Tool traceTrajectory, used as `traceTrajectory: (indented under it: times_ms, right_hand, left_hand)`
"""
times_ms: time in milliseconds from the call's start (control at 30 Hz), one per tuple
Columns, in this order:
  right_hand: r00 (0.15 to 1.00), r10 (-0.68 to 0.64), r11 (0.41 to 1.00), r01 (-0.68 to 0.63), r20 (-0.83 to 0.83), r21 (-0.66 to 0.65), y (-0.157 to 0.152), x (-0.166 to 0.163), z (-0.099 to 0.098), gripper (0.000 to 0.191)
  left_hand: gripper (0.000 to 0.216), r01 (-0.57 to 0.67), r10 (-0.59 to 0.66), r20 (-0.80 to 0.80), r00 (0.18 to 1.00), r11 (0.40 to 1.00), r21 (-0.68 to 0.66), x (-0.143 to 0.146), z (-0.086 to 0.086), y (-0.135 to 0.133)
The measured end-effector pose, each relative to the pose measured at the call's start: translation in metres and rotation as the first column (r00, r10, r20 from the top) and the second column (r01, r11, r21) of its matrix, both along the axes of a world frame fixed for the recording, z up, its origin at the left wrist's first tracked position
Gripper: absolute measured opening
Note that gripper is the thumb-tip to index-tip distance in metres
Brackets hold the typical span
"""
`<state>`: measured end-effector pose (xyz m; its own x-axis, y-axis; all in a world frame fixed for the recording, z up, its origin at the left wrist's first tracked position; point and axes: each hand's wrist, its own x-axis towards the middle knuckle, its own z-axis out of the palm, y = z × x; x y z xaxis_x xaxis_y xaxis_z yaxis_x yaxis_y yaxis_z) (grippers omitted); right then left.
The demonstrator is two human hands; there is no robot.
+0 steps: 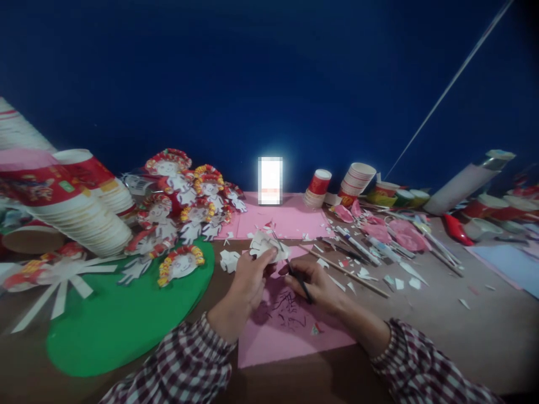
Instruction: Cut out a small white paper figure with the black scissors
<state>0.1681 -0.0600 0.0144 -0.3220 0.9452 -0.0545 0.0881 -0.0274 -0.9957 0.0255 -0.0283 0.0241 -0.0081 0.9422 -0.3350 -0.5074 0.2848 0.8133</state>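
My left hand pinches a small white paper piece with dark drawn lines, held over the table. In my right hand is a pair of dark-handled scissors; their blades reach up to the right edge of the paper. Whether the blades are apart cannot be made out. Beneath both hands lies a pink sheet with black pen marks and a few scraps on it. Just left of my left hand is another white paper cutout.
At left, several paper figures with red and yellow frilled trim stand by a green sheet. Stacked paper cups lean behind. Markers, a wooden stick and paper scraps spread right. A bright blurred screen stands at the back.
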Motion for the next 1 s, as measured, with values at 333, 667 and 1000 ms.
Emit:
traceTrajectory:
  times_ms: [333, 667, 1000]
  right_hand:
    - [0.998, 0.043, 0.999, -0.043, -0.052, -0.009, -0.0011, 0.0019, -0.0003, 0.028]
    - [0.999, 0.040, 0.998, -0.040, 0.012, 0.044, 0.0029, 0.0032, -0.0027, 0.025]
    - [0.998, 0.042, 0.996, -0.045, 0.048, 0.071, 0.0029, 0.0032, 0.0001, 0.029]
  left_hand:
    - [0.028, 0.058, -0.058, -0.044, 0.997, 0.998, 0.014, 0.0012, 0.0035, -0.0023]
    - [0.025, 0.055, -0.054, -0.053, 0.997, 0.998, 0.022, 0.0004, 0.0035, -0.0023]
    - [0.027, 0.052, -0.051, -0.055, 0.997, 0.999, 0.017, -0.0002, 0.0019, -0.0010]
